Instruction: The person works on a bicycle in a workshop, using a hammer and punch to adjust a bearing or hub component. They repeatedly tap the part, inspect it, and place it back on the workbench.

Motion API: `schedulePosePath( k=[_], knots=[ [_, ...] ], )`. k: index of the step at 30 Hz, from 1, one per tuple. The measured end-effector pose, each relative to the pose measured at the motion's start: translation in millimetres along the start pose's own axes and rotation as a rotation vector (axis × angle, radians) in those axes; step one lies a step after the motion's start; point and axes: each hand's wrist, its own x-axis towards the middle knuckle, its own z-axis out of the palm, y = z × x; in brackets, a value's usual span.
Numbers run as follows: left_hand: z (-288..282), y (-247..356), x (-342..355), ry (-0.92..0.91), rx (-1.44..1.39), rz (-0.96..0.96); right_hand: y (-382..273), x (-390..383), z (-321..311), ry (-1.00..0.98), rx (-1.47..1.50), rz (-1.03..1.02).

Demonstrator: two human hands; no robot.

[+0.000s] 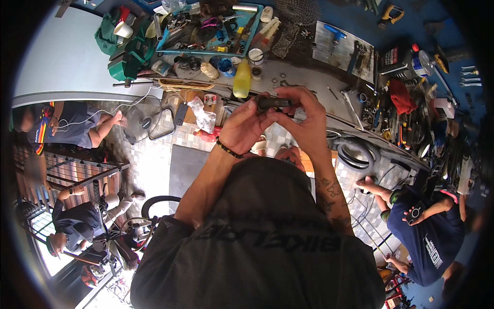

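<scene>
A person looked down at their own two hands, raised together in front of a crowded desk (309, 77). Both hands gripped a small black part (272, 102), short and roughly tube-shaped, held level between them just above the desk's near edge. The left hand (242, 126) was curled closed around the part's left end, thumb on top, with a dark beaded band (228, 150) on its wrist. The right hand (306, 121) was closed on the part's right end, fingers arched over it from above; its forearm bore dark tattoos. What kind of part it was could not be told.

Just behind the hands, on the desk, stood a yellow bottle (242, 79), near a blue cup (225, 67) and a white tub (256, 55). Farther back lay a blue tray (208, 28) heaped with tools. A green vise (126, 59) sat at the desk's left end. To the right were a red rag (401, 96) and more scattered tools.

Below the desk, a clear plastic bag (203, 117) hung near a small fan (138, 123) on the tiled floor (154, 165). A black tyre (357, 154) lay to the right.

Other people were nearby: one seated at the left in a blue shirt (77, 129), one crouched at the lower left beside a bike wheel (157, 203), and one at the right in a navy shirt (429, 242) holding a small black thing.
</scene>
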Motion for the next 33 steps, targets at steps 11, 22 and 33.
schedulePosePath(
  k=[11,22,33],
  knots=[
    [31.3,29.9,-9.4,0.004,0.168,0.13,-26.9,2.5,44.1,0.233,-0.028,-0.096],
    [76.1,47.9,-3.7,0.126,0.835,0.545,-7.4,27.1,43.9,0.211,0.556,0.101],
    [116.5,56.5,8.9,0.266,1.563,0.578,8.6,44.8,38.3,-0.174,1.316,0.709]
  ],
)
